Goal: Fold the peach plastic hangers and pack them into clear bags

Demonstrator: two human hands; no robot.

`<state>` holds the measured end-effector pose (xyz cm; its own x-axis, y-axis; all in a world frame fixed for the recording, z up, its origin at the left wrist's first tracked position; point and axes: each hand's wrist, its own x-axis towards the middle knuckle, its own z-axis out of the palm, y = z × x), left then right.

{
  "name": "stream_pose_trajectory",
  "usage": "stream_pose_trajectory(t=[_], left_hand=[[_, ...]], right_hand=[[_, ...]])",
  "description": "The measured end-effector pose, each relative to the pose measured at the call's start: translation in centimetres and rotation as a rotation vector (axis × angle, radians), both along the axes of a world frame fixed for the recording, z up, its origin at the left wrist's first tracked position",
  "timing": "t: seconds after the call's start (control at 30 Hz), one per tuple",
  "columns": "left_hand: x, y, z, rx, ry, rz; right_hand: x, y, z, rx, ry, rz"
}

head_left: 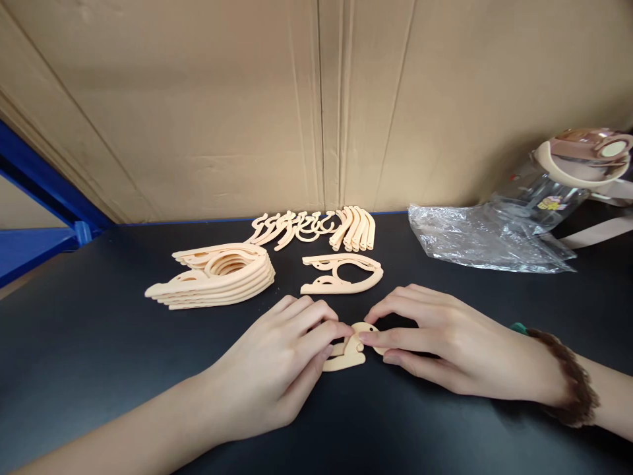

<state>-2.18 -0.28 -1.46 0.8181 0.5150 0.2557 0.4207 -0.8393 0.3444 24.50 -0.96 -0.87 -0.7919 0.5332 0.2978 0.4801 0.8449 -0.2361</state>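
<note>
Two hands, one beige piece between them, lying low over the black desk [123, 369]. Left hand [281, 359]: thumb and index drawn in close, pinching the left part of the beige piece [346, 361]. Right hand [452, 343]: grip narrow too, fingertips on the rounded end with the dark hole, thumb at its lower edge. Key relation: long axis runs roughly crosswise, from left grip to right grip; straight arm sits nearer the left, rounded end nearer the right. Parts overlap here; can't tell if joined. One brown fuzzy band [568, 376] on the right wrist.

Just beyond both grips: one folded beige frame [341, 288], flat, rounded end to the right. Beyond the left grip, off to its left: one stack of similar frames [242, 285], about five layers, lower edges blend.

Farther, straight past the folded frame: loose curved pieces and hooks [284, 229], overlapping, no sure count; right of them, a row of curved bars [353, 227], about five.

Beyond the right grip: one clear plastic bag [475, 241], one bottle [554, 198] beside it, one strap [598, 231]. Cardboard [198, 99] behind everything; blue frame [49, 178] far left.
</note>
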Motion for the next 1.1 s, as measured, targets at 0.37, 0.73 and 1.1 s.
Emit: stream_pose_trajectory(t=[0.37, 0.73, 1.1], left_hand=[[0.15, -0.10, 0.12, 0.000, -0.011, 0.003], [0.21, -0.04, 0.16, 0.029, -0.014, -0.001], [0.17, -0.14, 0.19, 0.003, -0.005, 0.017]], right_hand=[[-0.54, 0.20, -0.07, -0.007, 0.016, -0.005], [-0.43, 0.36, -0.10, 0.015, 0.021, -0.014], [-0.35, 0.34, -0.09, 0.079, 0.041, -0.029]])
